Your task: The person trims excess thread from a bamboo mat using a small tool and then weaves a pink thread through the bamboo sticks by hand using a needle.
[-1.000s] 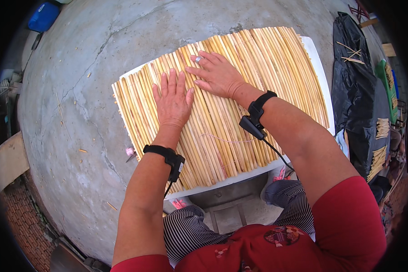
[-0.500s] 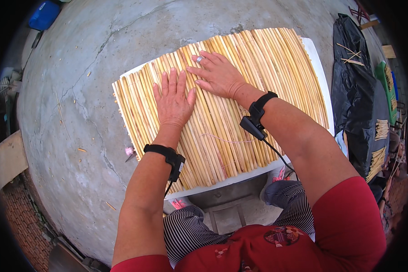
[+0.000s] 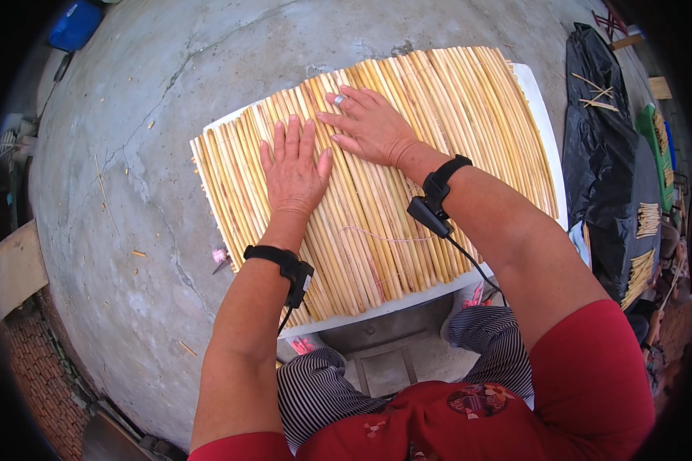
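A mat of pale yellow stalks [image 3: 477, 138], laid side by side and joined by stitched thread, covers most of a white board [image 3: 542, 107]. My left hand [image 3: 294, 173] rests flat on the mat, its fingers stretched toward the far edge. Close to its right, my right hand [image 3: 369, 127] lies palm down on the stalks with fingers spread, pointing left; a ring is on one finger. Neither hand grips anything. A loose pinkish thread [image 3: 384, 239] curves over the near part of the mat. Black bands with small devices circle both wrists.
At the right, a black plastic sheet [image 3: 592, 146] carries loose stalks and short bundles [image 3: 640, 276]. A green container [image 3: 657, 150] stands beyond it. Pink yarn [image 3: 221, 255] lies left of the board. A blue container [image 3: 75, 25] sits far left on cracked concrete.
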Action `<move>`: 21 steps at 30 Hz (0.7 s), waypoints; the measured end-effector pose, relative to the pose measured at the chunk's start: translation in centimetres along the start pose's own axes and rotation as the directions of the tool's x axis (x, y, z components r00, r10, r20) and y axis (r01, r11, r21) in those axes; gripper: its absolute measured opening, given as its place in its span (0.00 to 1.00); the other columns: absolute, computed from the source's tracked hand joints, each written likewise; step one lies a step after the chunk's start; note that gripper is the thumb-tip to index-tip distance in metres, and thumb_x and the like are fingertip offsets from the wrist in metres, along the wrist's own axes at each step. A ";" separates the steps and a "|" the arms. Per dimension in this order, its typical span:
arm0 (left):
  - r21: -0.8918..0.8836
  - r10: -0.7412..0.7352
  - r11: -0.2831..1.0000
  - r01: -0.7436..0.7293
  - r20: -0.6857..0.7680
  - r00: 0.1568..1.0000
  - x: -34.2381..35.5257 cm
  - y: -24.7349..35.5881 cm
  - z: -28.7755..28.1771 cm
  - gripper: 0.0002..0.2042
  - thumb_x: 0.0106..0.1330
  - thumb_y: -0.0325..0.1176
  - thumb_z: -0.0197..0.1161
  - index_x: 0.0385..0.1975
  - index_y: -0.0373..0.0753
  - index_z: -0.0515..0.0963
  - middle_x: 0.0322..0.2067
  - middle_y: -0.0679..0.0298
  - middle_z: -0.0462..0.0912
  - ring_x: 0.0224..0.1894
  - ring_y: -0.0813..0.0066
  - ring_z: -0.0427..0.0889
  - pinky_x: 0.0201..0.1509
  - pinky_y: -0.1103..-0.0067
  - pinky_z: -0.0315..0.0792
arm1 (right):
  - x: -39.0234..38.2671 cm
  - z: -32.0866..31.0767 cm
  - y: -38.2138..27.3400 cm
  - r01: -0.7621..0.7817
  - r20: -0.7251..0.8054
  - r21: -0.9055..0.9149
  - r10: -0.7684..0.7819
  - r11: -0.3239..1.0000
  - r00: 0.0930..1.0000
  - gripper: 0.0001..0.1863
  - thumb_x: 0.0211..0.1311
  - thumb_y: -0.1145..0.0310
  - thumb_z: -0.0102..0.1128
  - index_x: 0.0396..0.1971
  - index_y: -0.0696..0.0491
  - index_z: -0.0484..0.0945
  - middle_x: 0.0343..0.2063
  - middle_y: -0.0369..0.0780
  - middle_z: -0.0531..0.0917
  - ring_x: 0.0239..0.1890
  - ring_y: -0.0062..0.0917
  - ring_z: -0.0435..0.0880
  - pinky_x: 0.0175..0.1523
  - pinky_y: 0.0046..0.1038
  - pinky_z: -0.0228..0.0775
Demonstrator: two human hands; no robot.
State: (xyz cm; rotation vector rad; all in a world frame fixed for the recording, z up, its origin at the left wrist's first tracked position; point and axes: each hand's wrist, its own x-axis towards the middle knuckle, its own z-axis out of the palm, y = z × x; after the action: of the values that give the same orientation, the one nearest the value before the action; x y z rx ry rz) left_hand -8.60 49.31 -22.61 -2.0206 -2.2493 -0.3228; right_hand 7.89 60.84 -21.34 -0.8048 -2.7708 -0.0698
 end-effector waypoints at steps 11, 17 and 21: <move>0.001 0.013 1.000 -0.013 -0.035 0.999 0.0 -0.2 0.2 0.29 0.70 0.52 0.53 0.69 0.48 0.65 0.71 0.62 0.61 0.75 0.62 0.54 0.76 0.57 0.42 | -0.1 0.1 0.1 0.013 -0.051 0.009 -0.012 1.000 0.999 0.25 0.70 0.48 0.48 0.63 0.37 0.73 0.65 0.36 0.71 0.72 0.31 0.59 0.75 0.36 0.45; -0.005 0.008 1.000 -0.008 -0.033 0.999 0.0 0.0 0.2 0.29 0.70 0.52 0.53 0.69 0.48 0.65 0.71 0.62 0.61 0.75 0.62 0.54 0.76 0.58 0.42 | -0.1 0.0 0.1 0.006 -0.048 0.006 -0.006 1.000 0.999 0.25 0.70 0.48 0.48 0.63 0.37 0.73 0.65 0.36 0.71 0.71 0.30 0.59 0.75 0.36 0.45; 0.008 0.005 1.000 -0.005 -0.028 1.000 -0.1 -0.2 0.3 0.29 0.70 0.52 0.53 0.69 0.48 0.65 0.72 0.63 0.60 0.75 0.62 0.54 0.76 0.57 0.43 | -0.1 -0.1 0.0 0.003 -0.034 0.018 -0.003 1.000 0.999 0.25 0.70 0.47 0.47 0.63 0.37 0.72 0.65 0.36 0.71 0.72 0.30 0.59 0.76 0.36 0.44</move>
State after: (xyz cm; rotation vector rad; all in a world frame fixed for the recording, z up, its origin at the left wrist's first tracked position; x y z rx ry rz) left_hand -8.73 49.29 -22.89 -2.0051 -2.2252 -0.3391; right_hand 7.94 60.78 -21.29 -0.7877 -2.7371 -0.0584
